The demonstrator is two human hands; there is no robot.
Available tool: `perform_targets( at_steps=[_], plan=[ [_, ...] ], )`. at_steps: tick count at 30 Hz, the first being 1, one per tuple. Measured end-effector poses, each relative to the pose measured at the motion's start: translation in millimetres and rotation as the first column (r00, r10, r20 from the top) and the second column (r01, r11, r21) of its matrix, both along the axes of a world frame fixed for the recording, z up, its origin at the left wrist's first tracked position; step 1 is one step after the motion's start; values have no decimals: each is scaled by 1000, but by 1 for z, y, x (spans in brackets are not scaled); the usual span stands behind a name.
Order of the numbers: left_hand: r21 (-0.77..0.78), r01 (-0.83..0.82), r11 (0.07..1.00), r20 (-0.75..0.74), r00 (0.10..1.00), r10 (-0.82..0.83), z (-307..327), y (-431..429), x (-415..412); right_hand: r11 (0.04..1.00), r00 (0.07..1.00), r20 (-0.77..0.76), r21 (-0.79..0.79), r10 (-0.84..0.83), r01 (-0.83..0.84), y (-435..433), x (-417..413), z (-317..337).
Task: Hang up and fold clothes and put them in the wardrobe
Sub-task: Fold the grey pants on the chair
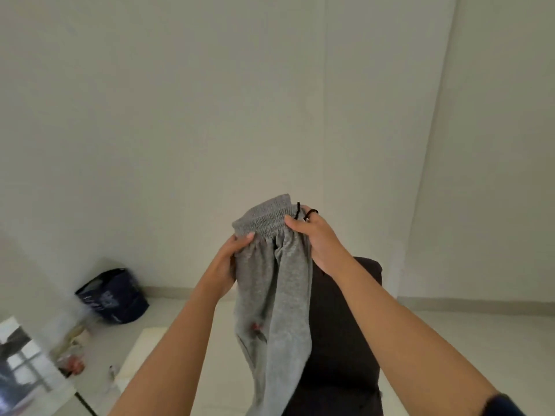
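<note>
Grey sweatpants — gripped by left hand, right hand.

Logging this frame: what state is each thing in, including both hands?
grey sweatpants: held up by the waistband, unfolded, legs hanging down.
left hand: grips the waistband's left side.
right hand: grips the waistband's right side beside the black drawstring.
blue bag: slumped on the floor against the wall.
dark chair: stands on the floor, partly hidden behind the sweatpants.
</note>
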State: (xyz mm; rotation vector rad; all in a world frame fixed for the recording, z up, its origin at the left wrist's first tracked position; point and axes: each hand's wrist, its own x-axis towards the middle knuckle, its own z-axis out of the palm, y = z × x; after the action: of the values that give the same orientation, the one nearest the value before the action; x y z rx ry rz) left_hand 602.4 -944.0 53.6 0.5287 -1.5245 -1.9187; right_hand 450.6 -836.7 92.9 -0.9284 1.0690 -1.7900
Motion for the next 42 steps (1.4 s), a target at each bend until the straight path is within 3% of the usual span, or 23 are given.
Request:
perform_targets(
  at_steps=[2, 8, 10, 12, 13, 14, 17, 19, 22, 25, 29, 32, 35, 38, 40, 42],
  plan=[
    [14, -18, 1000, -69, 997, 19, 26, -9, 23, 999, 998, -66, -41, 5, -8, -4, 15, 26],
    [-283, -80, 956, -105, 993, 52, 99, -24, 45, 980, 951, -267, -164, -154, 112, 1, 36, 75],
    [-402, -152, 903, -134, 985, 106, 114, -22, 39, 959, 856, -440, -200, -273, 203, 4, 36, 84],
    [-494, -245, 835, -176, 968, 180, 125, -17, 32, 913, 664, -628, -247, -406, 326, 8, 34, 87],
    [-515, -279, 811, -208, 958, 197, 129, -14, 28, 878, 570, -677, -273, -465, 392, 13, 34, 88],
    [-525, -303, 795, -239, 949, 204, 132, -11, 24, 857, 535, -683, -291, -497, 426, 18, 34, 89],
    [-508, -270, 818, -292, 947, 131, 141, 0, 12, 918, 691, -607, -212, -392, 335, 33, 30, 84],
    [-569, -253, 782, -290, 952, 97, 145, 3, 3, 948, 735, -601, -149, -314, 283, 44, 26, 78],
    [-656, -283, 700, -289, 951, 114, 147, 6, -7, 928, 695, -643, -66, -322, 368, 55, 15, 63],
    [-647, -314, 695, -305, 942, 141, 145, 5, -14, 899, 660, -687, 23, -303, 437, 70, 5, 51],
    [-624, -355, 696, -327, 928, 180, 139, 0, -19, 820, 528, -845, 239, -88, 520, 88, -7, 35],
    [-626, -384, 678, -337, 918, 209, 137, -1, -20, 758, 453, -891, 271, -37, 594, 94, -10, 31],
    [-594, -430, 680, -344, 900, 268, 136, -6, -17, 801, 493, -870, 280, -22, 530, 100, -14, 34],
    [-595, -442, 672, -331, 896, 296, 136, -13, -13, 802, 511, -857, 259, -66, 538, 100, -12, 39],
    [-598, -449, 664, -326, 893, 310, 138, -16, -9, 781, 489, -846, 154, -212, 606, 96, -15, 40],
    [-584, -465, 665, -339, 884, 321, 143, -20, -5, 750, 524, -738, 37, -425, 660, 90, -19, 43]
  ],
)
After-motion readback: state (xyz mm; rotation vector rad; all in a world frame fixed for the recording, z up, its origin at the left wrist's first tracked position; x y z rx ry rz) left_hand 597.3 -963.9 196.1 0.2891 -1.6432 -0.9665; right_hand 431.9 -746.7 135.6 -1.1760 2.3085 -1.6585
